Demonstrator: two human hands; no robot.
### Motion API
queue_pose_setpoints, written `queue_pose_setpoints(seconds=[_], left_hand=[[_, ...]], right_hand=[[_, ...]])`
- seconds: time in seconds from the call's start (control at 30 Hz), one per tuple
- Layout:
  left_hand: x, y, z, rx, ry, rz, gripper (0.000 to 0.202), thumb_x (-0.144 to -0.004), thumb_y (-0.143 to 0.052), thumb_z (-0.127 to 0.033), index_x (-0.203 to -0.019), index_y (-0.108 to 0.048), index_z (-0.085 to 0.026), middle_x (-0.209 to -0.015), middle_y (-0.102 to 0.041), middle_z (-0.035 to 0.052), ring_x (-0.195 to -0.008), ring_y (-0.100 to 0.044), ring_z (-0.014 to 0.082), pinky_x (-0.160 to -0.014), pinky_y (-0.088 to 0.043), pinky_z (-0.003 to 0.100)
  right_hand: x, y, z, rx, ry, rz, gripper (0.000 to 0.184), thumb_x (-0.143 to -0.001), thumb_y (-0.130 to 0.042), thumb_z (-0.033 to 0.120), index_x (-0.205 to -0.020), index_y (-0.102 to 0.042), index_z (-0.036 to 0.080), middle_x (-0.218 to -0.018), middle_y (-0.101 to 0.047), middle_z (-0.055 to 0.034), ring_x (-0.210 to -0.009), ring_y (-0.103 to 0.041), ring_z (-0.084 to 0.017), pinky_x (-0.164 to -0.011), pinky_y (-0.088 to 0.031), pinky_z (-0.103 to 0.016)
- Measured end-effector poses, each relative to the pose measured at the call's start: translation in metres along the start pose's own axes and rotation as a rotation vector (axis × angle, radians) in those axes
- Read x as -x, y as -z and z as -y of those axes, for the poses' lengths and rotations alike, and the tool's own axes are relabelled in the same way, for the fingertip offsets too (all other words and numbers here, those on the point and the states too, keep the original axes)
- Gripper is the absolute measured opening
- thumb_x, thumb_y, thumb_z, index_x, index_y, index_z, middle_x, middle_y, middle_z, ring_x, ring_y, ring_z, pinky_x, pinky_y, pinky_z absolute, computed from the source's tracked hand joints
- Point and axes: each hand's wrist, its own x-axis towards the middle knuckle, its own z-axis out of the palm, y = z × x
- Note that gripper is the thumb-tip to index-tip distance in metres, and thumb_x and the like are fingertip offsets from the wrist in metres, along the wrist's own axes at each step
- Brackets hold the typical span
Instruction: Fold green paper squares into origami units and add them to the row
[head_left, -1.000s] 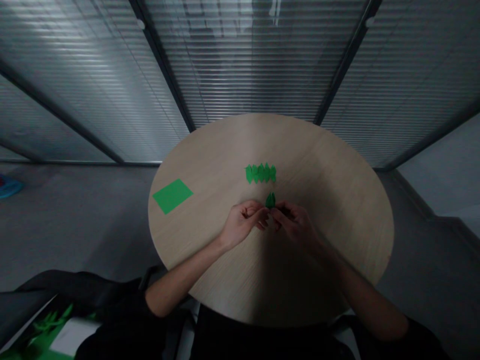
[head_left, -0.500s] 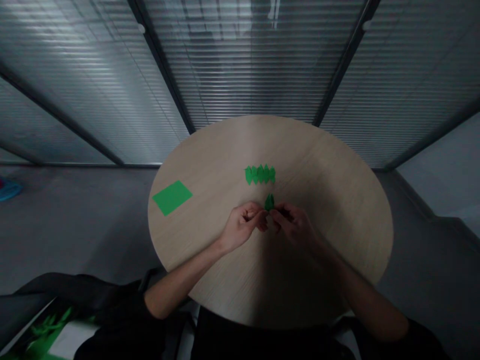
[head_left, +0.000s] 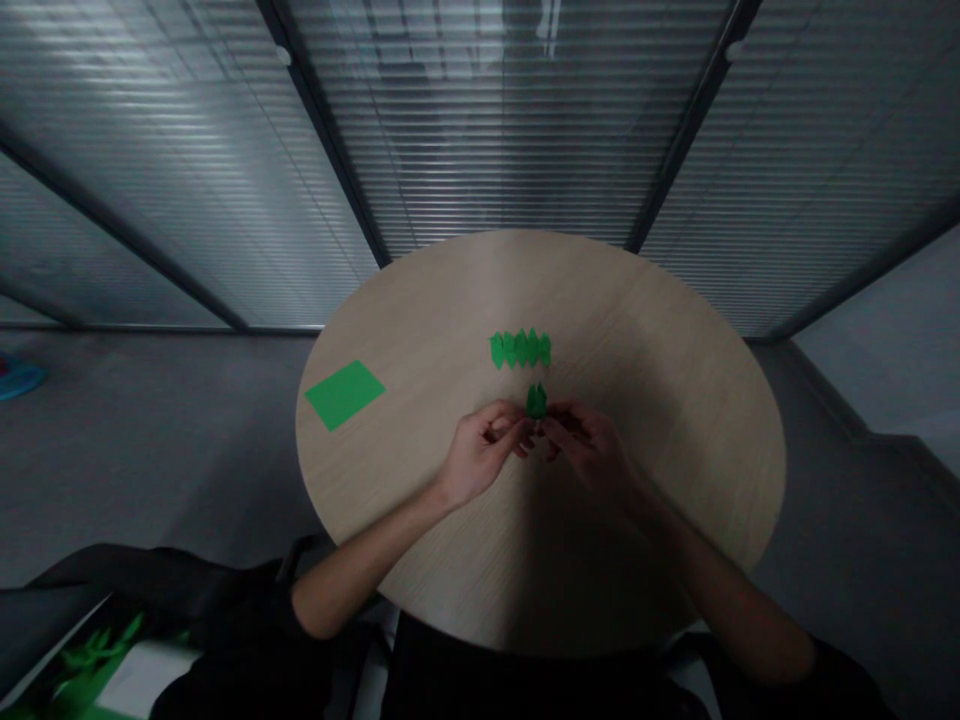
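Note:
Between my fingertips is a small green folded paper piece [head_left: 536, 401], its two pointed tips facing away from me. My left hand [head_left: 491, 440] pinches its lower left side with thumb and forefinger. My right hand [head_left: 585, 437] pinches the lower right side, and the fingers partly hide the piece's bottom. Just beyond, a row of several similar green folded paper pieces [head_left: 521, 348] lies side by side on the round wooden table [head_left: 450, 300]. Over on the left of the tabletop is a flat green paper sheet [head_left: 345, 395].
At the lower left, below table height, a white item [head_left: 146, 678] lies among green pieces. Glass partitions with blinds [head_left: 502, 130] rise behind the table's far edge. A blue object [head_left: 19, 378] is on the floor at far left.
The paper piece between my fingers has shifted slightly left, and its two tips now stand farther apart. Both hands have barely moved; the row and the flat sheet are unchanged.

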Motion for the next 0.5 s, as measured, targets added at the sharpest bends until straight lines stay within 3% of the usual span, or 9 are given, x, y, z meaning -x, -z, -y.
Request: queue_pose_setpoints(seconds=[0.23, 0.5], left_hand=[[0.0009, 0.0013, -0.0005, -0.017, -0.008, 0.021, 0.021, -0.094, -0.065, -0.034, -0.084, -0.062, -0.016, -0.067, -0.069, 0.0026, -0.058, -0.067, 0.012, -0.056, -0.057, 0.022], [0.0011, 0.0023, 0.0015, -0.088, -0.038, 0.061, 0.021, -0.097, -0.061, -0.033, -0.088, -0.061, -0.014, -0.068, -0.069, 0.0026, -0.059, -0.066, 0.011, -0.055, -0.055, 0.02]], right_hand=[[-0.0012, -0.0003, -0.0003, -0.103, 0.049, -0.028, 0.031, -0.092, -0.064, 0.05, -0.104, -0.062, 0.021, -0.081, -0.067, -0.0017, -0.058, -0.06, -0.012, -0.053, -0.054, -0.026], [-0.0039, -0.0004, -0.001, -0.093, 0.077, -0.045, 0.031, -0.09, -0.067, 0.051, -0.095, -0.061, 0.021, -0.077, -0.065, -0.0006, -0.057, -0.059, -0.011, -0.05, -0.054, -0.025]])
